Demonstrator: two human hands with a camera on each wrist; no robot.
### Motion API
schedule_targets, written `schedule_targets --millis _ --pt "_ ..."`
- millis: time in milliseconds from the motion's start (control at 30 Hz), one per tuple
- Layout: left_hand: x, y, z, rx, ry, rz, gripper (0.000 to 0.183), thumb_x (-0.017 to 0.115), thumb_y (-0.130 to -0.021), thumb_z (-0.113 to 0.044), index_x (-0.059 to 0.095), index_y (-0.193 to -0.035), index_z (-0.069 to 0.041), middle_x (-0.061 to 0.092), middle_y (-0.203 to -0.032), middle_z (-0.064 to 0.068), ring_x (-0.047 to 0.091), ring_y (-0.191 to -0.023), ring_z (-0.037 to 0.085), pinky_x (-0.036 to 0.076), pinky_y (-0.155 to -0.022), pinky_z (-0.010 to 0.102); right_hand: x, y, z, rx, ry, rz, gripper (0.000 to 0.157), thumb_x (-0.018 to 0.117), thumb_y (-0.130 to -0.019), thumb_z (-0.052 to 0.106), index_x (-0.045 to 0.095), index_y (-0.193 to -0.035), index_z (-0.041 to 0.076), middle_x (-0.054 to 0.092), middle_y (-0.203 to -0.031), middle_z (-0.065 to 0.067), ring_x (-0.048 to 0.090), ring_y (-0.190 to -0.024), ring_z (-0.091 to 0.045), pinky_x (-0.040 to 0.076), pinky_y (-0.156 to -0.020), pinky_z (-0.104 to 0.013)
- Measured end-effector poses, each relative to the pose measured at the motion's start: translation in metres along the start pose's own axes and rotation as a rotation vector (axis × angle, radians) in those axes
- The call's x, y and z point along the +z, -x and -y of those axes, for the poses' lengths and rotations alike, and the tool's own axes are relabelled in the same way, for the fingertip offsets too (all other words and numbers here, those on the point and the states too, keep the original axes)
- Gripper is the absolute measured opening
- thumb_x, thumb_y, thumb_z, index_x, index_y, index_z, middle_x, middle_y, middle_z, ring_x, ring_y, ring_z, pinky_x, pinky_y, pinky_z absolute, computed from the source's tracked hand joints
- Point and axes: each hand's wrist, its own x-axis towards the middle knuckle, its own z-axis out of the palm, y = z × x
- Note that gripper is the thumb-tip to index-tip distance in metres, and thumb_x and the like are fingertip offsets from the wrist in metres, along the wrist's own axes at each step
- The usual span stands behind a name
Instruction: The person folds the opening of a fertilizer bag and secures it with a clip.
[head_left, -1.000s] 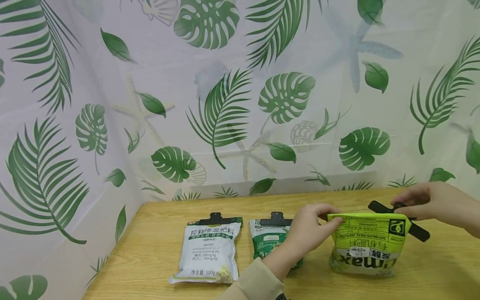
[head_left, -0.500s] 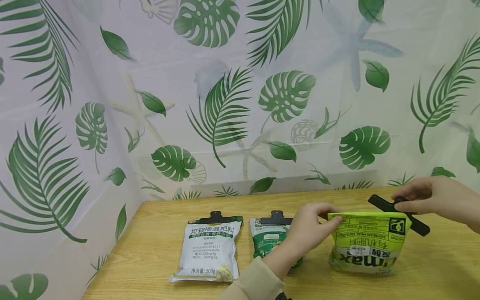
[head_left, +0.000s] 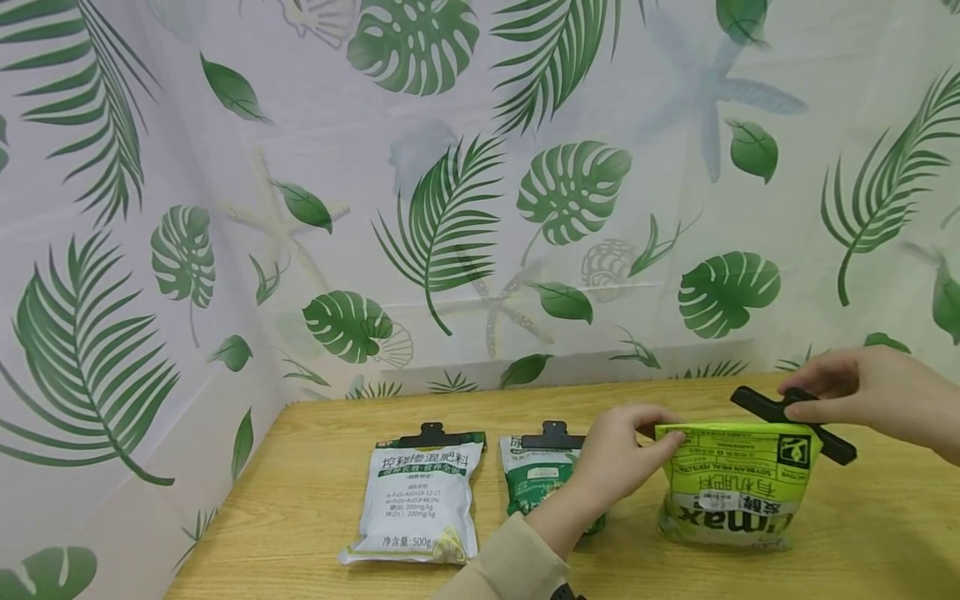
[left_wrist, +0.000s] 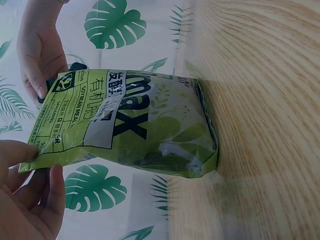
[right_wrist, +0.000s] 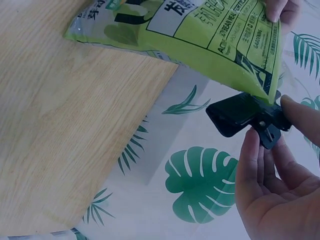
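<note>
A bright green soybean meal fertilizer bag [head_left: 738, 479] stands on the table, its printing upside down in the head view. My left hand [head_left: 622, 454] pinches the bag's top left corner between thumb and fingers. At the top right corner, my right hand [head_left: 862, 400] grips a wide black bag clip [head_left: 759, 405] by its handles. Seen from the right wrist, the clip [right_wrist: 232, 116] lies right at the bag's top corner, its long bar slanting across behind the top edge in the head view. The left wrist view shows the bag's flat, folded-together top [left_wrist: 37, 130].
Left of my forearm, a white 500g fertilizer bag [head_left: 420, 500] and a green-and-white bag [head_left: 540, 479] lie on the wooden table [head_left: 262, 500], each with a black clip on its top. My left forearm partly covers the second one. A leaf-patterned cloth [head_left: 465, 358] hangs behind.
My right hand and the clip have shifted slightly up and to the left in the head view. The left hand and the bag stay where they were.
</note>
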Motion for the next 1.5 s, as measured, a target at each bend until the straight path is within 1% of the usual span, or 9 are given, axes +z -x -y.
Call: schedule_targets --millis 133,233,600,800,900,1000,1167,1333,1500 --pt "0.0 0.0 0.0 0.005 -0.002 0.0 0.017 0.062 -0.092 -0.033 0.07 -0.106 -0.029 0.066 -0.103 -0.018 0.056 -0.086 -0.005 0.047 -0.064 0.016 0.0 0.0 0.002 -0.01 0.011 -0.012 0.062 0.075 -0.075 0.048 0.065 -0.114 0.0 0.066 -0.09 0.0 0.057 -0.075 -0.014 0.047 -0.063 -0.034" --pt "0.0 0.0 0.0 0.004 -0.008 -0.001 0.017 0.062 -0.092 -0.033 0.07 -0.106 -0.029 0.066 -0.103 -0.019 0.056 -0.086 -0.005 0.047 -0.063 0.016 0.0 0.0 0.004 -0.02 0.013 -0.023 0.064 0.076 -0.075 0.047 0.064 -0.115 -0.001 0.066 -0.09 0.0 0.058 -0.075 -0.014 0.047 -0.063 -0.034" --pt "0.001 -0.001 0.001 0.007 -0.011 -0.003 0.017 0.062 -0.092 -0.033 0.07 -0.107 -0.029 0.066 -0.103 -0.018 0.056 -0.086 -0.005 0.047 -0.063 0.015 -0.001 0.003 0.014 -0.047 0.011 -0.014 0.051 0.078 -0.074 0.04 0.067 -0.107 0.003 0.068 -0.088 0.0 0.06 -0.074 -0.014 0.048 -0.06 -0.032" --pt "0.001 -0.001 0.002 0.008 -0.004 -0.002 0.016 0.063 -0.092 -0.032 0.07 -0.106 -0.029 0.066 -0.102 -0.019 0.056 -0.085 -0.006 0.047 -0.063 0.016 0.0 0.006 0.021 -0.083 0.055 -0.039 0.046 0.08 -0.072 0.038 0.069 -0.104 0.007 0.07 -0.09 -0.002 0.062 -0.074 -0.016 0.051 -0.058 -0.031" --pt "0.001 -0.001 0.003 0.009 0.0 -0.001 0.016 0.063 -0.091 -0.032 0.07 -0.106 -0.029 0.066 -0.102 -0.019 0.056 -0.085 -0.005 0.047 -0.063 0.016 0.0 0.007 0.023 -0.11 0.093 -0.056 0.045 0.081 -0.07 0.038 0.07 -0.102 0.008 0.07 -0.088 -0.001 0.063 -0.072 -0.015 0.052 -0.058 -0.033" --pt "0.001 -0.001 0.003 0.011 0.002 -0.001 0.016 0.063 -0.092 -0.032 0.07 -0.106 -0.029 0.066 -0.102 -0.018 0.056 -0.086 -0.005 0.047 -0.064 0.016 0.0 0.007 0.026 -0.134 0.13 -0.074 0.045 0.081 -0.071 0.037 0.07 -0.102 0.007 0.07 -0.085 0.002 0.063 -0.07 -0.013 0.052 -0.058 -0.033" --pt "0.001 -0.001 0.003 0.008 0.0 0.003 0.017 0.063 -0.091 -0.033 0.07 -0.106 -0.029 0.066 -0.103 -0.018 0.056 -0.087 -0.005 0.047 -0.064 0.016 0.001 0.008 0.03 -0.141 0.144 -0.092 0.047 0.082 -0.07 0.035 0.069 -0.103 0.003 0.069 -0.083 0.003 0.063 -0.07 -0.013 0.051 -0.058 -0.035" --pt "0.001 -0.001 0.002 0.002 0.0 0.005 0.017 0.063 -0.092 -0.033 0.07 -0.107 -0.029 0.065 -0.104 -0.018 0.056 -0.087 -0.005 0.048 -0.064 0.016 0.003 0.01 0.035 -0.177 0.19 -0.13 0.038 0.083 -0.069 0.03 0.071 -0.097 0.007 0.068 -0.082 0.005 0.063 -0.069 -0.011 0.052 -0.064 -0.044" --pt "0.0 -0.001 0.001 0.006 -0.008 0.004 0.017 0.063 -0.092 -0.033 0.07 -0.107 -0.03 0.065 -0.103 -0.018 0.056 -0.086 -0.005 0.047 -0.065 0.016 0.004 0.012 0.04 -0.229 0.247 -0.169 0.033 0.084 -0.068 0.027 0.071 -0.094 0.01 0.068 -0.084 0.005 0.063 -0.068 -0.009 0.053 -0.067 -0.047"
